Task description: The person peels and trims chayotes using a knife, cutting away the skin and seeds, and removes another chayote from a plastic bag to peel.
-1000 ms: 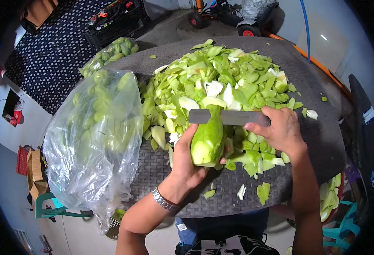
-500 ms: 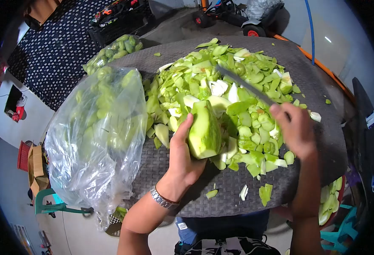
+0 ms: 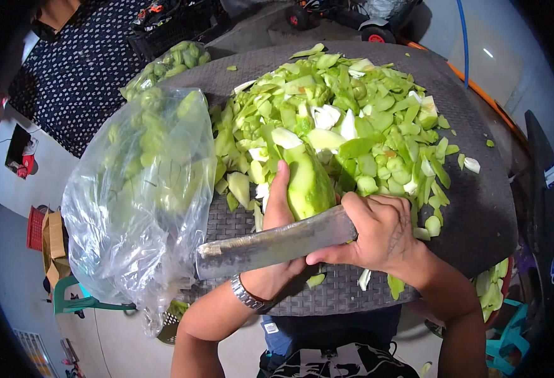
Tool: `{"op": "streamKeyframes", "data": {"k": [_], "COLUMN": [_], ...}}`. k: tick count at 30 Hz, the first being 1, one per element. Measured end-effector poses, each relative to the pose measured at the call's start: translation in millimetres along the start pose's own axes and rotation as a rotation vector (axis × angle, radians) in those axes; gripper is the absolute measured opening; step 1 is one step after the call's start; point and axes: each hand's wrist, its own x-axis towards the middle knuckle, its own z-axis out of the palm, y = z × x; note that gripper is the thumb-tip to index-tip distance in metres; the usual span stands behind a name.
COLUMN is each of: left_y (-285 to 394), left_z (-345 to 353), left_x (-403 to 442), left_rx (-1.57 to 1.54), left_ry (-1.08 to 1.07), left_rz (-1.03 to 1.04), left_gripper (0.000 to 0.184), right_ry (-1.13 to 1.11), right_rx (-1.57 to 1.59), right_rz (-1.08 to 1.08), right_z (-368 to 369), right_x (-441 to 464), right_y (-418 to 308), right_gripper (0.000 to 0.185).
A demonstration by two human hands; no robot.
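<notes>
My left hand [image 3: 277, 211] is wrapped round a partly peeled green vegetable [image 3: 308, 183], its thumb along the left side. My right hand [image 3: 378, 233] grips a wide-bladed knife [image 3: 271, 246] by its handle end. The blade points left across the near end of the vegetable and over my left palm, hiding part of that hand. Beyond the vegetable lies a large heap of green peelings and pale pieces [image 3: 352, 107]. A clear plastic bag [image 3: 144, 189] with green vegetables inside rests left of my left hand.
The dark woven table [image 3: 478, 220] has a rounded edge. A second bag of green vegetables [image 3: 179, 60] sits at its far left. Teal chairs [image 3: 88, 302] stand at lower left and lower right. A red-rimmed container [image 3: 491, 293] of peelings is at the lower right.
The knife has swung from the far side of the vegetable, over the heap, to its near end. My right hand has come down and left, closer to my left hand.
</notes>
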Motion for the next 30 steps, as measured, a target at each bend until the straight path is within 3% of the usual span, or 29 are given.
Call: {"op": "streamKeyframes", "data": {"k": [30], "left_y": [-4], "left_z": [-10], "left_x": [6], "left_rx": [0.125], "left_ry": [0.105], "left_rz": [0.231], "left_gripper": [0.063], "right_ry": [-0.053], "right_rx": [-0.042], "right_rz": [0.142], "right_z": [-9], "right_x": [1], "right_y": [33], "right_gripper": [0.081]}}
